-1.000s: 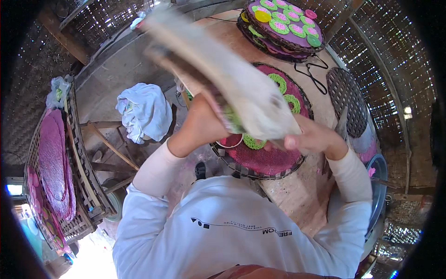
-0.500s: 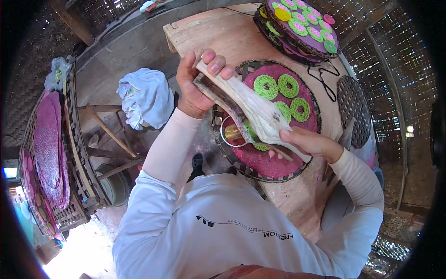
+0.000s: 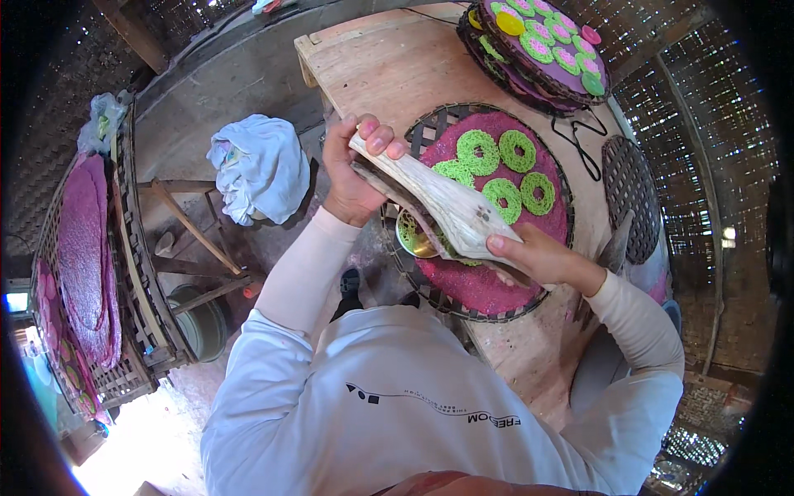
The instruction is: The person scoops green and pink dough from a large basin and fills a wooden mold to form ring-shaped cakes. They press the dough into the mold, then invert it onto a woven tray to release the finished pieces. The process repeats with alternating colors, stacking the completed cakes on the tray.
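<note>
Both my hands hold a wooden press (image 3: 447, 198) with two long arms, slanting over a round woven tray (image 3: 430, 116). My left hand (image 3: 354, 169) is closed around the narrow handle ends, fingers over the upper arm. At the wide end, my right hand (image 3: 542, 255) grips with its thumb on top; its other fingers are mostly hidden underneath. Below lies a pink, rough-textured sheet (image 3: 471, 289) on the tray. Several green lacy rings (image 3: 518, 150) of thin strands rest on it. A round metal tin (image 3: 408, 231) shows partly beneath the press.
A stack of round trays (image 3: 529, 58) with pink and green pieces stands at the wooden table's (image 3: 372, 70) far end. Black cord (image 3: 583, 145) and another woven tray (image 3: 633, 198) lie to the right. At left are a cloth-covered bundle (image 3: 260, 169) and a rack (image 3: 136, 273) with pink sheets.
My left hand and the handle end of the press have come down a little. The press's arms look closer together, and more of the green rings shows beyond it.
</note>
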Tool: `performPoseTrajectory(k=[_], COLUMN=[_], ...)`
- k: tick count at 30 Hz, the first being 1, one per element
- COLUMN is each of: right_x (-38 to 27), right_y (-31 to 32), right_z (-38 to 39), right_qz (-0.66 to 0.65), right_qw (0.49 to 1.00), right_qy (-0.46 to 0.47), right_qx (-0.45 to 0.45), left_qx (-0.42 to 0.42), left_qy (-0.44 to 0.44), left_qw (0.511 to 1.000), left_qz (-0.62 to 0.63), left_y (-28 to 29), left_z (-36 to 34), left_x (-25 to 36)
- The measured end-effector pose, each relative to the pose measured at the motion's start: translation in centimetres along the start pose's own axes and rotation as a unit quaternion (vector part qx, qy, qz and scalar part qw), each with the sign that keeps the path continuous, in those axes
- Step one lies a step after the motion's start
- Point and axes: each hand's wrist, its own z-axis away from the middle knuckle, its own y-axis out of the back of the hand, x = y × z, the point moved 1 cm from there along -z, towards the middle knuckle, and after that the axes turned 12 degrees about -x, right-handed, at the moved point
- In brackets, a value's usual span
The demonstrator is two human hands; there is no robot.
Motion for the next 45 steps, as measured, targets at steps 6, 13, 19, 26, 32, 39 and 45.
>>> performPoseTrajectory(k=[6,13,19,26,32,39,45], right_x=[0.7,-0.8,-1.7,-0.9,0.4,-1.5,1.4], right_y=[1.6,0.8,-1.2,-0.5,0.3,-1.0,-1.4], right_z=[0.7,-0.7,-1.5,0.1,2.0,0.7,-6.0], right_qz=[0.098,0.202,0.141,0.187,0.075,-0.159,0.423], right_qw=[0.993,0.97,0.985,0.975,0.986,0.974,0.793], right_qy=[-0.005,-0.049,-0.037,-0.046,0.022,0.157,0.376], right_qx=[0.065,0.127,0.092,0.111,0.147,0.037,0.225], left_qx=[0.022,0.008,0.043,0.069,-0.088,-0.159,0.085], left_qy=[-0.025,-0.035,-0.035,-0.02,0.096,0.034,-0.036], left_qw=[0.996,0.998,0.994,0.997,0.985,0.71,0.816], left_qz=[0.08,-0.054,-0.09,-0.007,-0.109,-0.685,-0.57], left_y=[0.6,-0.8,-1.2,-0.4,-2.0,-5.6,-5.6], left_z=[-1.2,-2.1,-0.9,-0.3,-2.0,0.6,2.8], left_x=[-1.4,0.7,2.7,0.0,0.6,-2.9,-0.1])
